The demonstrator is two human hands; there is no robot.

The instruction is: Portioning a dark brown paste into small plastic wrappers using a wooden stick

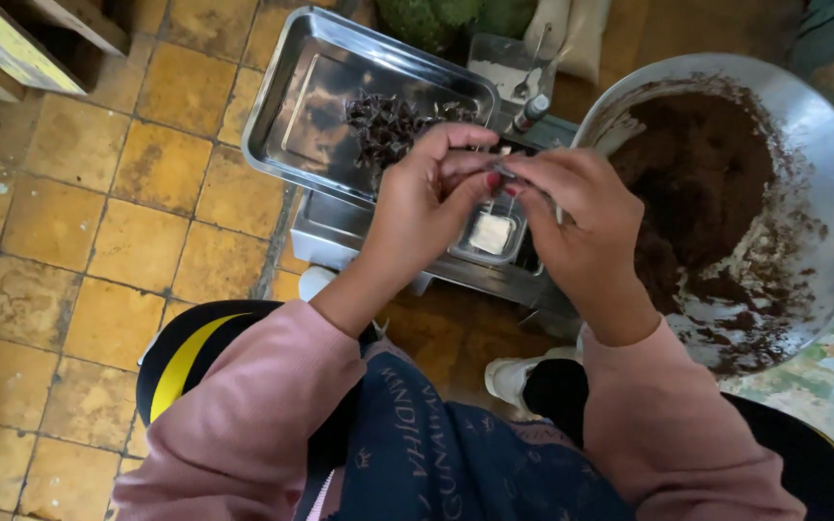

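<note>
Left hand (431,193) and right hand (571,207) pinching small dark piece (497,172) between fingertips, above steel tray (291,116)

A home food-making corner: worn yellow floor tiles (137,241), steel tray (311,116), mixing bowl (822,154) of brown paste.

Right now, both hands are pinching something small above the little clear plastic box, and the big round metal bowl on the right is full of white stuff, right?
Not quite. The head view shows the big round metal bowl holds dark brown stuff, not white. The rest is right: the left hand and right hand pinch something small above the little clear plastic box.
</note>
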